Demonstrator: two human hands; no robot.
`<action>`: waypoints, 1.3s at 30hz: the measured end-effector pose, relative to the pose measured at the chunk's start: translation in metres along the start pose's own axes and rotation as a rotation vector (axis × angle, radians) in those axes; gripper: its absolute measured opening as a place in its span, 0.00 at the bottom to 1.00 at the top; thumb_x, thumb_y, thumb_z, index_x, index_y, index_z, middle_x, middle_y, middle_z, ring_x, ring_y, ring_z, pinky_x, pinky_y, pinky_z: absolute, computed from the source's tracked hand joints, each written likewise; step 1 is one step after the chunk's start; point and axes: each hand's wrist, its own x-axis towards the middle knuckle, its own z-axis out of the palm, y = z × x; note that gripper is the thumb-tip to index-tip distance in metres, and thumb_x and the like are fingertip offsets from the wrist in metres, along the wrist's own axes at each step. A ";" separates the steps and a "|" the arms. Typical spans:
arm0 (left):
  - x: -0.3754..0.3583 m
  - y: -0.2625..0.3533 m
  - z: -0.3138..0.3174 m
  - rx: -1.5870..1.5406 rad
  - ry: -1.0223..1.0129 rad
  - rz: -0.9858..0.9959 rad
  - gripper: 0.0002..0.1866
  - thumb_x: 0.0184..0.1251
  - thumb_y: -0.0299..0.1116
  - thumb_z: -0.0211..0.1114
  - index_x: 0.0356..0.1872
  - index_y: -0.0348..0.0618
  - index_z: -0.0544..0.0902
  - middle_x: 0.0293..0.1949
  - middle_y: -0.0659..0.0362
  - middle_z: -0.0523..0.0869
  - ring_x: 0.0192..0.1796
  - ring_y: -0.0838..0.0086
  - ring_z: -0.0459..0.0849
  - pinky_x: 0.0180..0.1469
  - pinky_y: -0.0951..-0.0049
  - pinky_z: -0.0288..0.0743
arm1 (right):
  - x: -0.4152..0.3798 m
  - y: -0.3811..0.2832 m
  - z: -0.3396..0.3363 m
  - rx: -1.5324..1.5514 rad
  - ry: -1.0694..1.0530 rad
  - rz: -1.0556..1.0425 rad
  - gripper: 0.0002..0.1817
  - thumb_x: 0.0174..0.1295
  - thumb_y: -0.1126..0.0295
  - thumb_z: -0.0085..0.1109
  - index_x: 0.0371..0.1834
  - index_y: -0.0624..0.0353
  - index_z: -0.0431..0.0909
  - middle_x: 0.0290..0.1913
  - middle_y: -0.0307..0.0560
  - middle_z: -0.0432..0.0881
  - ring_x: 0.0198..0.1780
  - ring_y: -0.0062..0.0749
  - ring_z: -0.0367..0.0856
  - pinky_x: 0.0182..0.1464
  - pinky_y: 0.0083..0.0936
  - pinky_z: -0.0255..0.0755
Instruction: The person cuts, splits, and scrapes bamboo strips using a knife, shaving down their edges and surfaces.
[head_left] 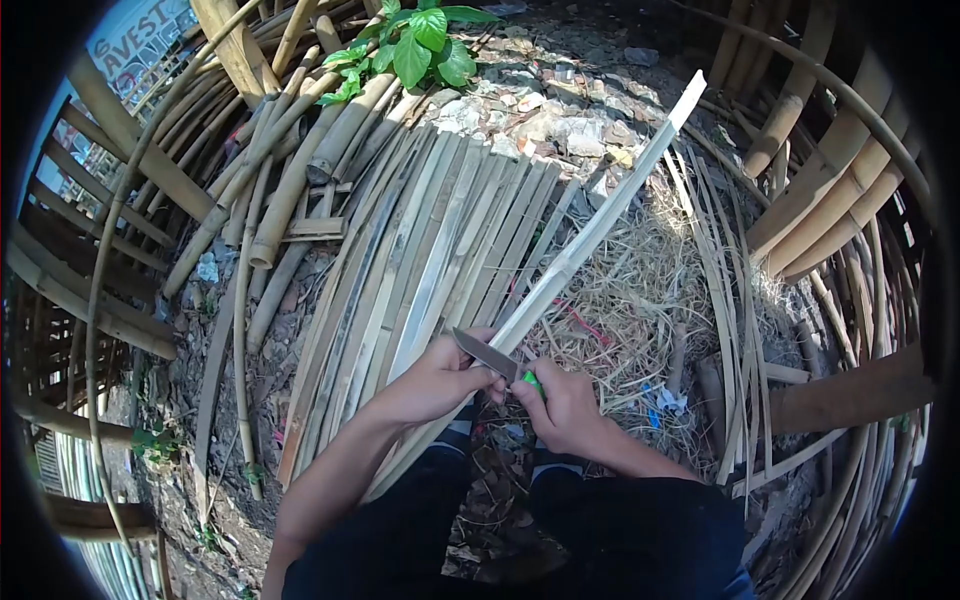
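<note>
A long pale bamboo strip [600, 222] slants from my hands up to the upper right. My left hand [440, 378] is wrapped round its lower end, just above my knees. In my right hand [562, 405] is the green handle of a knife [487, 353]. The knife's blade lies across the strip, pointing left, its tip close to the left hand's fingers. Flat split bamboo strips [405, 255] lie side by side on the ground left of and beyond the hands.
Bamboo poles [285, 195] are piled at the upper left, near a green leafy plant [415, 50]. Pale shavings [640, 290] cover the ground at right. Thin strips [715, 290] and upright bamboo posts [830, 190] stand farther right.
</note>
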 end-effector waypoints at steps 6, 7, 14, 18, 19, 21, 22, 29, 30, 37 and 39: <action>-0.001 -0.020 0.004 -0.007 -0.047 -0.016 0.08 0.76 0.25 0.57 0.49 0.32 0.78 0.39 0.58 0.84 0.41 0.76 0.85 0.46 0.74 0.80 | -0.002 0.015 0.007 -0.194 0.109 -0.141 0.17 0.70 0.60 0.59 0.31 0.62 0.69 0.19 0.52 0.77 0.18 0.45 0.78 0.18 0.38 0.70; -0.002 -0.020 0.003 0.026 -0.079 0.003 0.08 0.77 0.25 0.55 0.50 0.32 0.79 0.38 0.59 0.83 0.40 0.77 0.84 0.45 0.75 0.80 | -0.003 0.016 0.008 -0.222 0.119 -0.158 0.17 0.70 0.60 0.59 0.31 0.62 0.69 0.19 0.52 0.77 0.18 0.46 0.79 0.18 0.38 0.70; -0.005 -0.019 0.019 0.124 0.074 -0.105 0.11 0.80 0.32 0.53 0.44 0.33 0.79 0.30 0.60 0.80 0.30 0.78 0.80 0.34 0.75 0.78 | -0.007 0.016 0.002 -0.203 0.038 -0.006 0.17 0.71 0.59 0.56 0.32 0.63 0.69 0.20 0.55 0.79 0.19 0.50 0.81 0.19 0.41 0.72; -0.003 -0.013 0.024 0.135 0.109 -0.140 0.14 0.81 0.33 0.51 0.39 0.33 0.79 0.25 0.61 0.78 0.26 0.80 0.77 0.29 0.77 0.74 | -0.009 0.016 0.002 -0.122 0.009 -0.027 0.19 0.72 0.58 0.54 0.32 0.63 0.70 0.19 0.56 0.78 0.19 0.52 0.81 0.20 0.43 0.73; -0.003 -0.010 0.026 0.168 0.108 -0.139 0.15 0.82 0.34 0.51 0.37 0.33 0.79 0.24 0.62 0.78 0.25 0.80 0.76 0.28 0.78 0.72 | -0.009 0.016 0.003 -0.119 0.011 -0.049 0.19 0.73 0.57 0.53 0.32 0.63 0.70 0.18 0.55 0.78 0.19 0.53 0.81 0.21 0.43 0.73; -0.005 -0.018 0.023 0.170 0.147 -0.187 0.16 0.81 0.34 0.52 0.37 0.33 0.80 0.23 0.63 0.78 0.24 0.81 0.75 0.27 0.79 0.71 | -0.009 0.017 0.005 -0.111 0.016 -0.065 0.19 0.73 0.57 0.52 0.32 0.63 0.70 0.18 0.55 0.78 0.19 0.53 0.81 0.21 0.43 0.73; -0.005 -0.021 0.022 0.170 0.189 -0.229 0.16 0.81 0.34 0.52 0.36 0.33 0.81 0.23 0.64 0.77 0.24 0.82 0.74 0.27 0.79 0.69 | -0.010 0.019 0.007 -0.126 0.013 -0.057 0.19 0.73 0.57 0.53 0.32 0.64 0.71 0.19 0.55 0.79 0.19 0.52 0.81 0.21 0.42 0.73; -0.005 -0.018 0.034 0.322 0.290 -0.283 0.17 0.80 0.35 0.55 0.32 0.32 0.82 0.22 0.64 0.78 0.23 0.84 0.73 0.26 0.79 0.67 | -0.015 0.020 0.013 -0.204 0.034 -0.059 0.19 0.71 0.57 0.56 0.32 0.64 0.71 0.20 0.52 0.79 0.19 0.47 0.82 0.20 0.38 0.73; -0.005 -0.016 0.038 0.296 0.308 -0.261 0.18 0.80 0.35 0.55 0.31 0.32 0.81 0.21 0.63 0.78 0.23 0.83 0.73 0.26 0.78 0.67 | -0.015 0.019 0.013 -0.202 0.037 -0.056 0.19 0.71 0.57 0.56 0.32 0.64 0.71 0.20 0.52 0.79 0.19 0.47 0.82 0.20 0.38 0.73; -0.007 -0.026 0.033 0.339 0.306 -0.229 0.19 0.79 0.37 0.56 0.31 0.32 0.81 0.22 0.62 0.79 0.24 0.82 0.74 0.27 0.78 0.69 | -0.016 0.017 0.014 -0.267 0.137 -0.094 0.20 0.67 0.56 0.60 0.29 0.63 0.71 0.21 0.50 0.78 0.21 0.42 0.83 0.19 0.36 0.73; -0.007 -0.024 0.035 0.329 0.318 -0.231 0.18 0.79 0.37 0.56 0.31 0.32 0.81 0.22 0.62 0.79 0.24 0.82 0.74 0.27 0.78 0.69 | -0.017 0.018 0.015 -0.280 0.159 -0.097 0.20 0.67 0.56 0.61 0.28 0.62 0.70 0.21 0.50 0.77 0.20 0.42 0.82 0.19 0.35 0.73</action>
